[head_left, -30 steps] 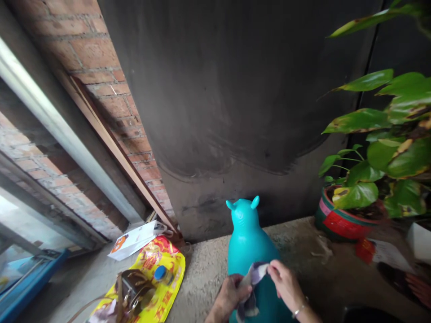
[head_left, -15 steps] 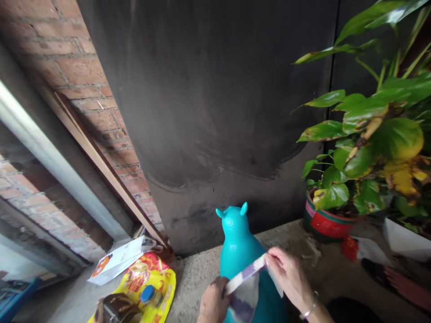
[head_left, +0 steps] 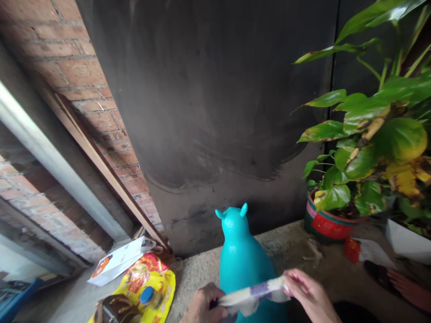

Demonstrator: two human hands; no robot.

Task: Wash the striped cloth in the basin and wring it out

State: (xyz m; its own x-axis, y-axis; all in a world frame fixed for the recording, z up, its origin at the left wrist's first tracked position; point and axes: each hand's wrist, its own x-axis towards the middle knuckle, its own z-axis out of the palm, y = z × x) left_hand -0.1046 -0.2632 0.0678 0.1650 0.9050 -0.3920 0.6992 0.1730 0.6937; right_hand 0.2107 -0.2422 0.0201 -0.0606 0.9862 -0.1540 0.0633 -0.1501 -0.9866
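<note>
A dark wall (head_left: pixel 215 89) backs the concrete floor (head_left: pixel 296 251). I see my left hand (head_left: pixel 201 307) and right hand (head_left: pixel 308 294) each pinched shut on an end of a cloth (head_left: pixel 251 294), stretched taut in front of a teal toy (head_left: pixel 240 260). A potted plant (head_left: pixel 357 161) stands to the right, a yellow bag (head_left: pixel 151 282) to the left.

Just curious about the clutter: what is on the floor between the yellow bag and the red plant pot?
In the head view, the teal animal toy stands between the yellow bag and the red plant pot.
</note>
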